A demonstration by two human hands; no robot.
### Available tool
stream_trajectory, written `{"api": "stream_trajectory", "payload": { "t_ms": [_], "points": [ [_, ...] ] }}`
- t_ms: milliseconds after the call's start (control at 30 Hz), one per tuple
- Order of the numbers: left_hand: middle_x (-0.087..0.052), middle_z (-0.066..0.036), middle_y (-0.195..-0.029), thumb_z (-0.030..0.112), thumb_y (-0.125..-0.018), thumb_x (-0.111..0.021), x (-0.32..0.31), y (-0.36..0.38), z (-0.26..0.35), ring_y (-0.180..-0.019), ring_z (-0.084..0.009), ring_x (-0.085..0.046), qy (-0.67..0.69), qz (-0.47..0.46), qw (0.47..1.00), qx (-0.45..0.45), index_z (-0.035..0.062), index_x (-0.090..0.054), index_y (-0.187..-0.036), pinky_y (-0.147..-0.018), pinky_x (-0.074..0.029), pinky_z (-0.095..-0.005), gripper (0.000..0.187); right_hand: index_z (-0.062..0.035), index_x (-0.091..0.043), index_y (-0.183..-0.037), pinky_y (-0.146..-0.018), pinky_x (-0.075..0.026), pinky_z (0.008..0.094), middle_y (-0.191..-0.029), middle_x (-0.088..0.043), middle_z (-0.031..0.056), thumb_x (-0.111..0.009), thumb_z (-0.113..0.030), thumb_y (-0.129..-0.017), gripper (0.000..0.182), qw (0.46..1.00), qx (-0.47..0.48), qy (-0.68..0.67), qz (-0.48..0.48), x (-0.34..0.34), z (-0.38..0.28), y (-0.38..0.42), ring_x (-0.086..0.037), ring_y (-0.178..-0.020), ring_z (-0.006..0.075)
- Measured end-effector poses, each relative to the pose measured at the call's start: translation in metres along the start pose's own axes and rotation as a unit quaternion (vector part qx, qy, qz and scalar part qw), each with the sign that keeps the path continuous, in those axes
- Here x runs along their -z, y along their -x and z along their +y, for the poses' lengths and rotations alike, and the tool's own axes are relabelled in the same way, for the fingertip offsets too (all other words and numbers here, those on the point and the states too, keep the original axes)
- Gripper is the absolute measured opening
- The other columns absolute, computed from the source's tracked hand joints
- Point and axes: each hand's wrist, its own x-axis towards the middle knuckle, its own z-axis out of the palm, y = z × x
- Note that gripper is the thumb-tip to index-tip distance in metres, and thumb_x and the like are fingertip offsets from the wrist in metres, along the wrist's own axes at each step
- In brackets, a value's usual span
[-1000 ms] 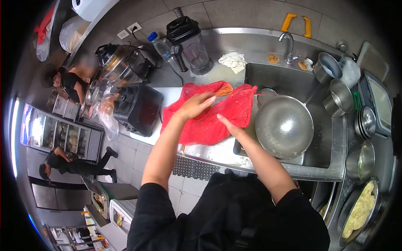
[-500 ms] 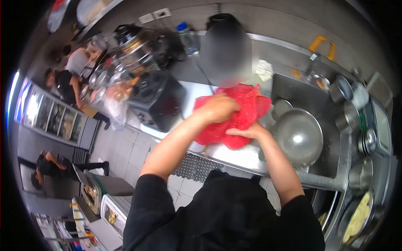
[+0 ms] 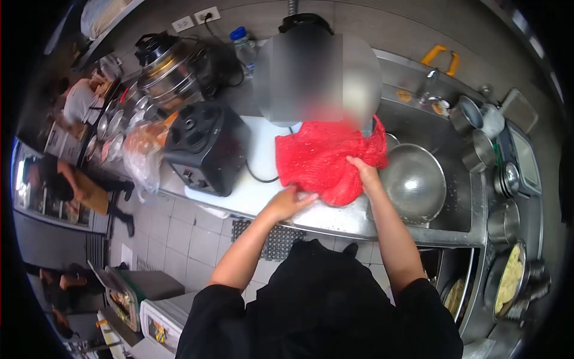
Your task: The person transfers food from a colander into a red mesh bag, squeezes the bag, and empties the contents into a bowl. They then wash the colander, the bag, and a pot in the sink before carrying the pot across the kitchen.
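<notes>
The left hand [image 3: 287, 204] reaches to the near edge of the red cloth [image 3: 323, 158], fingers loosely spread; whether it grips, I cannot tell. The right hand [image 3: 365, 172] clasps the cloth's right side, above the bench [image 3: 335, 221]. Earlier, the left hand lay atop the cloth.

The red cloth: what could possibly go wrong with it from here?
The red cloth reaches close to the large metal pan, so a pull towards that side might knock the pan. A black cord runs near the cloth's other edge, and could perhaps get caught.
</notes>
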Motion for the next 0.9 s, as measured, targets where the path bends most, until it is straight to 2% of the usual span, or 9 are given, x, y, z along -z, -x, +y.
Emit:
{"api": "stream_trajectory", "payload": {
  "t_ms": [67, 167, 267, 433, 567, 667, 767, 833, 900],
  "points": [
    [-0.068, -0.025, -0.108, 0.070, -0.082, -0.059, -0.008, -0.033, -0.005, -0.105, -0.0370, -0.065, 0.057, 0.095, 0.989, -0.101, -0.0054, -0.060, -0.120, -0.092, -0.049, -0.0418, 0.084, -0.0043, -0.059, -0.122, -0.093, -0.050, 0.0377, -0.114, -0.066, 0.0080, -0.074, -0.012, -0.082, 0.043, 0.999, -0.044, 0.009, -0.023, -0.002, -0.015, 0.010, -0.063, -0.104, 0.0215],
    [-0.068, -0.016, -0.109, 0.040, -0.096, -0.057, -0.002, -0.068, 0.031, -0.103, -0.0239, -0.064, 0.167, 0.207, 0.958, -0.109, -0.0050, -0.060, -0.117, -0.089, -0.049, -0.0363, 0.049, -0.0050, -0.057, -0.127, -0.097, -0.048, 0.0378, -0.119, -0.064, 0.0082, -0.077, -0.021, -0.083, 0.051, 0.991, -0.095, 0.052, -0.083, -0.010, -0.032, 0.025, -0.061, -0.110, 0.0211],
    [-0.069, -0.022, -0.105, 0.034, -0.094, -0.056, 0.007, -0.090, 0.076, -0.100, -0.0335, -0.067, 0.216, 0.197, 0.937, -0.191, -0.0017, -0.065, -0.110, -0.085, -0.049, -0.0413, 0.040, -0.0042, -0.054, -0.131, -0.101, -0.046, 0.0383, -0.127, -0.060, 0.0100, -0.080, -0.025, -0.082, 0.059, 0.957, -0.128, 0.163, -0.204, -0.018, -0.043, 0.029, -0.058, -0.116, 0.0218],
    [-0.066, -0.026, -0.090, 0.017, -0.088, -0.051, -0.008, -0.130, 0.097, -0.088, -0.0337, -0.068, 0.091, 0.151, 0.939, -0.295, -0.0027, -0.066, -0.098, -0.077, -0.049, -0.0426, 0.027, -0.0030, -0.055, -0.129, -0.100, -0.046, 0.0384, -0.124, -0.062, 0.0104, -0.082, -0.018, -0.076, 0.061, 0.955, -0.134, 0.209, -0.165, -0.024, -0.053, 0.035, -0.059, -0.115, 0.0225],
    [-0.070, -0.021, -0.099, 0.034, -0.088, -0.055, 0.006, -0.120, 0.051, -0.096, -0.0292, -0.068, 0.128, 0.032, 0.985, -0.108, -0.0027, -0.065, -0.109, -0.083, -0.049, -0.0429, 0.043, -0.0024, -0.062, -0.115, -0.089, -0.052, 0.0383, -0.108, -0.067, 0.0096, -0.076, -0.008, -0.075, 0.043, 0.986, -0.095, 0.094, -0.104, 0.011, -0.025, 0.021, -0.066, -0.098, 0.0227],
    [-0.059, -0.019, -0.129, 0.049, -0.087, -0.061, -0.010, -0.085, 0.020, -0.123, -0.0278, -0.055, 0.117, -0.008, 0.969, -0.218, 0.0021, -0.053, -0.133, -0.103, -0.042, -0.0394, 0.066, -0.0017, -0.062, -0.116, -0.089, -0.052, 0.0372, -0.110, -0.067, 0.0095, -0.076, -0.012, -0.075, 0.044, 0.995, -0.056, 0.060, -0.065, 0.025, -0.031, 0.025, -0.064, -0.101, 0.0221],
    [-0.055, -0.018, -0.136, 0.056, -0.084, -0.066, -0.009, -0.067, 0.053, -0.128, -0.0298, -0.051, 0.033, -0.082, 0.972, -0.218, 0.0035, -0.050, -0.138, -0.107, -0.039, -0.0393, 0.077, -0.0024, -0.063, -0.113, -0.088, -0.052, 0.0378, -0.107, -0.067, 0.0097, -0.074, -0.013, -0.076, 0.040, 0.987, -0.020, 0.152, -0.038, 0.017, -0.038, 0.034, -0.065, -0.100, 0.0228],
    [-0.050, -0.016, -0.141, 0.059, -0.076, -0.075, -0.009, -0.079, 0.077, -0.130, -0.0297, -0.047, -0.054, -0.221, 0.969, -0.093, 0.0035, -0.045, -0.141, -0.111, -0.034, -0.0397, 0.091, -0.0058, -0.060, -0.121, -0.092, -0.050, 0.0382, -0.115, -0.067, 0.0124, -0.075, -0.018, -0.075, 0.050, 0.943, 0.000, 0.323, -0.079, 0.007, -0.042, 0.039, -0.064, -0.105, 0.0261],
    [-0.053, -0.013, -0.138, 0.055, -0.069, -0.082, -0.020, -0.084, 0.068, -0.127, -0.0294, -0.049, 0.116, -0.189, 0.963, -0.153, 0.0064, -0.049, -0.138, -0.111, -0.035, -0.0407, 0.091, -0.0084, -0.060, -0.125, -0.097, -0.046, 0.0414, -0.121, -0.065, 0.0139, -0.075, -0.031, -0.077, 0.055, 0.924, 0.005, 0.362, -0.121, -0.001, -0.044, 0.047, -0.061, -0.111, 0.0299]
  ]
}}
